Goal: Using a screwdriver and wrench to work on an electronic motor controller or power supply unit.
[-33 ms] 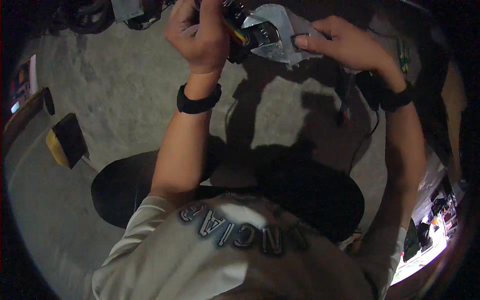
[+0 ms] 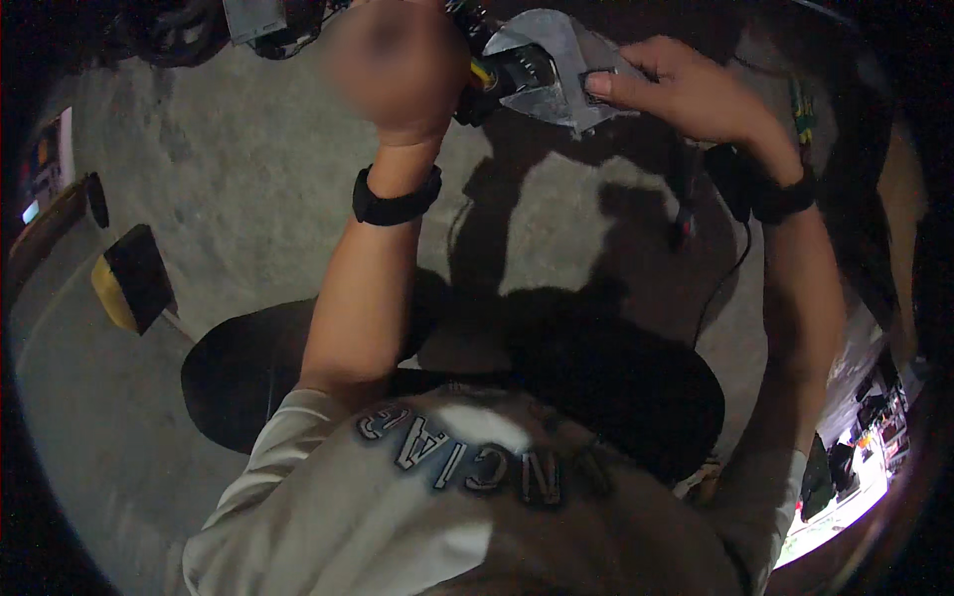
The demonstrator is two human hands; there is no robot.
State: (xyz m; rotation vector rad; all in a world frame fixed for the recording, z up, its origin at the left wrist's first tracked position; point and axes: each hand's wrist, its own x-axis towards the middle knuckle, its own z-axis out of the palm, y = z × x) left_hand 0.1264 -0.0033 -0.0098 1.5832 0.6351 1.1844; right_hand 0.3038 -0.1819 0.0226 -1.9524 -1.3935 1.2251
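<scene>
Concrete floor, grey and dim, lay under the seated person, with a yellow-and-black block (image 2: 129, 278) at the left and a thin black cable (image 2: 723, 283) trailing at the right. Far in the scene, both hands were raised over one piece of work. The left hand (image 2: 397, 70), blurred, was closed in a fist around a dark part (image 2: 512, 74) with yellow showing on it. The right hand (image 2: 696, 94) gripped a grey wrench (image 2: 556, 55), its thumb pressed flat on the metal. The wrench head sat against the dark part, between the two hands. Each wrist wore a black band (image 2: 396, 207). Set against the other picture, nothing had shifted: hands, wrench and part kept the same places. I judged the hold steady, with the wrench seated and no turn yet visible.
</scene>
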